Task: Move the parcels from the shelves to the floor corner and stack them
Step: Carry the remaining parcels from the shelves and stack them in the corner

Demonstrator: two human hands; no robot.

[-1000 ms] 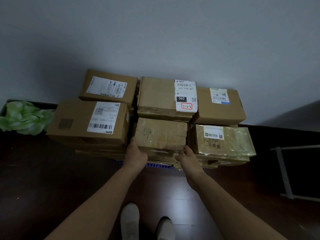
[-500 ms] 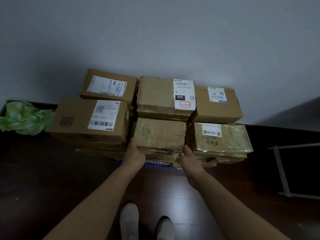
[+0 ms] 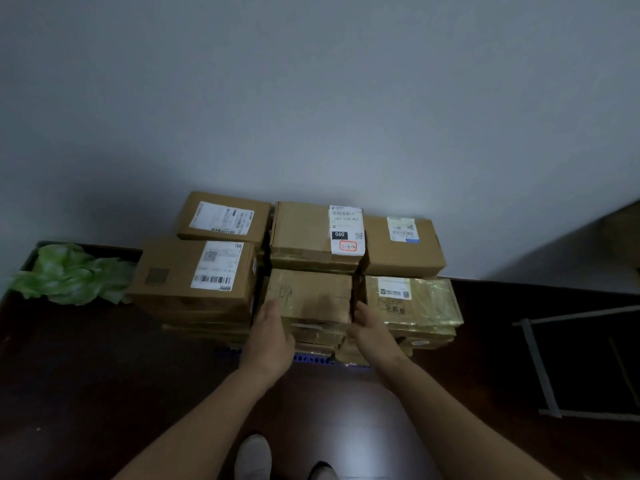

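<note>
Several brown cardboard parcels are stacked on the dark floor against the grey wall. A small tape-wrapped parcel [image 3: 311,294] sits at the front middle of the stack, on top of flatter parcels. My left hand [image 3: 273,334] is at its left front corner, fingers straight and loose. At the right front edge is my right hand [image 3: 372,327], fingers also relaxed. Neither hand grips the parcel. Around it lie a large labelled parcel [image 3: 173,271] on the left, a yellow-taped parcel [image 3: 426,299] on the right and a parcel marked 060 [image 3: 301,230] behind.
A green crumpled bag [image 3: 69,275] lies on the floor left of the stack. A grey metal frame [image 3: 540,368] stands at the right. A blue edge [image 3: 311,358] shows under the stack. My shoes [image 3: 252,459] stand on the dark floor before it.
Both hands held the sides of the small taped parcel before. They have now loosened and drawn back slightly toward me, while the parcel stays in place on the stack.
</note>
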